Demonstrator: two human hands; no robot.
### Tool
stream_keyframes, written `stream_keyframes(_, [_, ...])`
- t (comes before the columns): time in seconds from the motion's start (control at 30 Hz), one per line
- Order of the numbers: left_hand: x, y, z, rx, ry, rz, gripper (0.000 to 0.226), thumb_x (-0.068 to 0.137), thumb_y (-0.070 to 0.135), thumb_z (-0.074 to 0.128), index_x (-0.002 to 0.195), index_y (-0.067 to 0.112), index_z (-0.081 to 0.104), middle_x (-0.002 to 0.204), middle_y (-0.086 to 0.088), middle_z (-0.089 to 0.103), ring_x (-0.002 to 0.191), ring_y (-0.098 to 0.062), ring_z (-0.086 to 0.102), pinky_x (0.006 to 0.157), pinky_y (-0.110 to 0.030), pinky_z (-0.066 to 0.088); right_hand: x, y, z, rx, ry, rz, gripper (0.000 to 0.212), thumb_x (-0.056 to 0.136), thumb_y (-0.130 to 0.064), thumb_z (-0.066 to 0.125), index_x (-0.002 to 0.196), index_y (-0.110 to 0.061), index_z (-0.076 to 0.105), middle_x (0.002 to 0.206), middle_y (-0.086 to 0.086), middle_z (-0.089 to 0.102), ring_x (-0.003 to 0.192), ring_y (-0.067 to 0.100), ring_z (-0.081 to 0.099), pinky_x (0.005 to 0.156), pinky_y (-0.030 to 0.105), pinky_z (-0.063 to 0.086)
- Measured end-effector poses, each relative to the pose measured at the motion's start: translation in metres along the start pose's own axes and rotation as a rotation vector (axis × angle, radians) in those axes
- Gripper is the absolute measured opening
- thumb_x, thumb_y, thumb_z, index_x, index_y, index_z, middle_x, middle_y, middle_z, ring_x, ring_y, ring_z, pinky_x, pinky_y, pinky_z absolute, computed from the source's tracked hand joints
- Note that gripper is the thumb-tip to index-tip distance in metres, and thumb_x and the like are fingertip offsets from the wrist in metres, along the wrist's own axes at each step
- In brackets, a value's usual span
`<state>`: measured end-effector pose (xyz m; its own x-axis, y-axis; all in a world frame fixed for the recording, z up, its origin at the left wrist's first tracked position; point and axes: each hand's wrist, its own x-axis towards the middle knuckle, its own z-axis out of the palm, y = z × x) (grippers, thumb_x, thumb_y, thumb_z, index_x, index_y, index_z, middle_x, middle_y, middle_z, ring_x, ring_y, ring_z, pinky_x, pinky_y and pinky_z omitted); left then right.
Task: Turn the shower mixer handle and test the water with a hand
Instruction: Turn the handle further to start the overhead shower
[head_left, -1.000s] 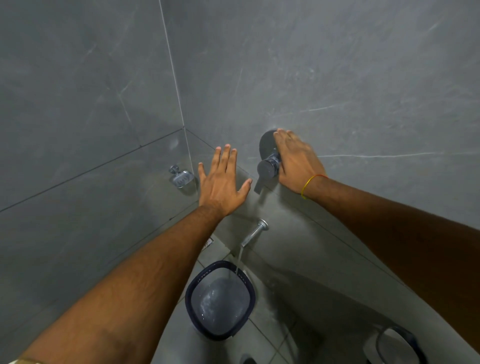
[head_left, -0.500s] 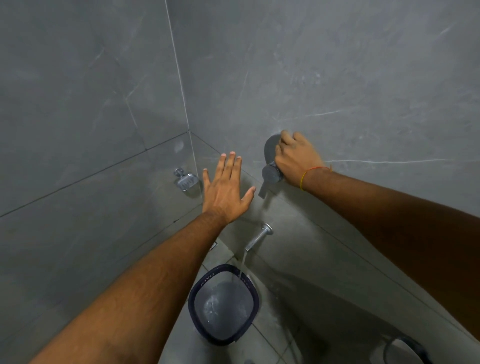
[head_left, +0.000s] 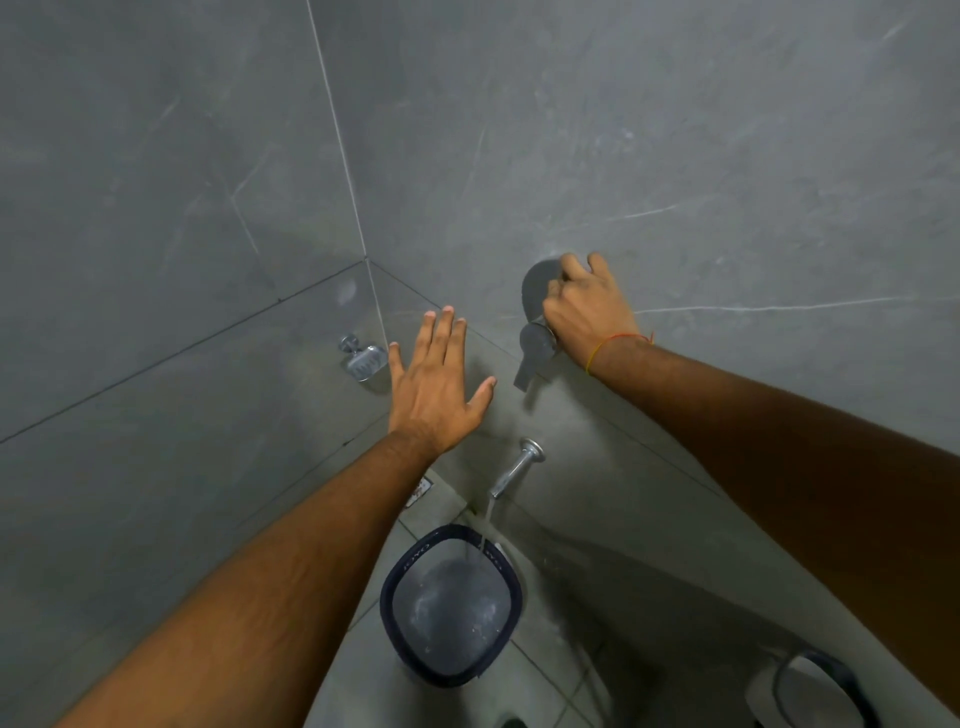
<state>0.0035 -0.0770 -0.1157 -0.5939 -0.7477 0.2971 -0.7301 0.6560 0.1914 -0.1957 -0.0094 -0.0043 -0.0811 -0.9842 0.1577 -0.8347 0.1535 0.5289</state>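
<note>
The shower mixer handle (head_left: 534, 353) is a grey metal lever on a round wall plate, pointing down. My right hand (head_left: 587, 312) is curled over the mixer's body from the right, fingers bent around it. My left hand (head_left: 436, 384) is held out flat to the left of the mixer, fingers spread, palm facing away from me, holding nothing. Below the mixer a chrome spout (head_left: 514, 470) sticks out of the wall, and a thin stream of water (head_left: 485, 525) falls from it. My left hand is well above that stream and not touching it.
A dark-rimmed bucket (head_left: 402, 566) stands on the tiled floor under the spout, with water in it. A chrome soap dish (head_left: 363, 361) is fixed in the wall corner. Another dark-rimmed white container (head_left: 810, 691) sits at the bottom right. Grey tiled walls close in on the left and ahead.
My right hand's fingers have curled from flat over the mixer into a grip on it. Both hands sit slightly lower in view. Water keeps running from the spout.
</note>
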Motion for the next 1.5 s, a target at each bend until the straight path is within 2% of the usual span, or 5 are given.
stream_keyframes(0.3, [0.001,-0.007,-0.002,-0.02,-0.008,0.007,0.089,0.096,0.069,0.035,0.163,0.014,0.014,0.175,-0.006,0.005,0.161,-0.024,0.001,0.123,-0.07,0.014,-0.009,-0.01,0.017,0.115,0.184,0.227,0.011,0.082,-0.013,0.065,0.08,-0.006,0.072,0.072,0.008,0.067,0.1,0.031,0.064,0.084,0.039,0.049])
stream_keyframes(0.63, [0.007,0.005,0.001,-0.046,-0.008,0.05,0.089,0.095,0.067,0.039,0.162,0.014,0.013,0.175,-0.005,0.005,0.161,-0.023,0.001,0.122,-0.07,0.015,-0.011,-0.036,0.031,0.461,0.256,0.6,0.022,0.078,-0.012,0.066,0.099,-0.019,0.067,0.098,0.004,0.072,0.12,0.028,0.056,0.093,0.042,0.037])
stream_keyframes(1.0, [0.0,0.007,-0.001,-0.029,-0.042,0.053,0.089,0.095,0.069,0.035,0.162,0.014,0.016,0.175,-0.006,0.003,0.161,-0.023,-0.001,0.123,-0.07,0.013,0.02,0.015,-0.02,-0.108,-0.145,-0.213,0.018,0.089,-0.013,0.067,0.104,-0.009,0.074,0.106,0.011,0.074,0.102,0.037,0.071,0.071,0.036,0.054])
stream_keyframes(1.17, [-0.004,0.009,0.005,-0.032,-0.029,0.085,0.087,0.096,0.067,0.037,0.162,0.013,0.018,0.175,-0.006,0.003,0.161,-0.023,-0.001,0.123,-0.07,0.012,0.024,0.013,-0.013,-0.236,-0.155,-0.332,0.018,0.094,-0.013,0.062,0.106,-0.013,0.075,0.107,0.006,0.076,0.103,0.034,0.072,0.069,0.034,0.05])
stream_keyframes(1.5, [-0.022,-0.009,-0.002,-0.017,-0.059,0.06,0.085,0.099,0.065,0.04,0.163,0.014,0.018,0.175,-0.006,0.003,0.161,-0.023,-0.002,0.124,-0.068,0.013,0.01,-0.014,0.035,0.187,-0.043,0.358,0.027,0.1,-0.02,0.052,0.112,-0.004,0.069,0.096,0.012,0.078,0.09,0.032,0.076,0.07,0.034,0.057])
